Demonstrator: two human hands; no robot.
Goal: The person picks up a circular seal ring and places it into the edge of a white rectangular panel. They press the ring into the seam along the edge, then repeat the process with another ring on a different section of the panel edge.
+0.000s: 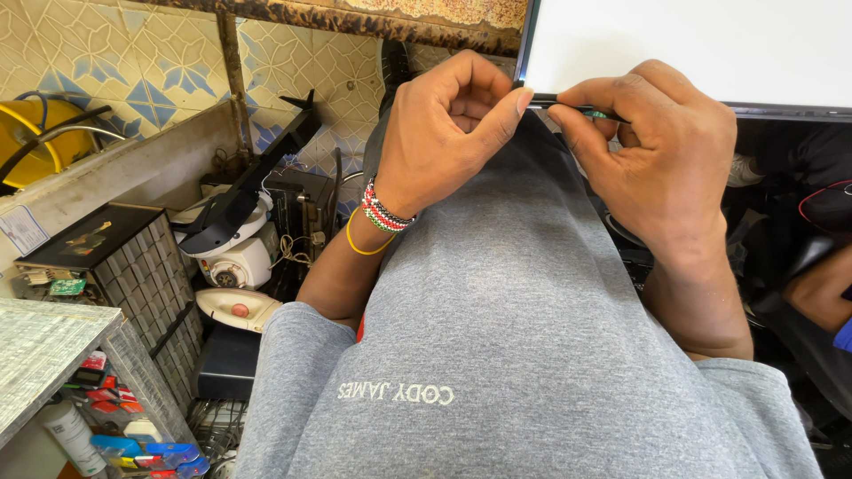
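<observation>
At chest height, a thin, stiff, light black rod (568,106) is pinched end to end between left hand (444,133) and right hand (652,151), fingertips clamped, best gripped near its ends.

grey shirt (532,310), blue-patterned tiles (133,62), yellow wristband (359,246)

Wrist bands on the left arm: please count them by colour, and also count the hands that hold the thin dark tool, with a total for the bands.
Beaded band, red, white, green and black: 1
Plain yellow band: 1
Total bands: 2
Hands on the thin dark tool: 2, the left hand and the right hand, pinching it at the edge of the white panel.
</observation>
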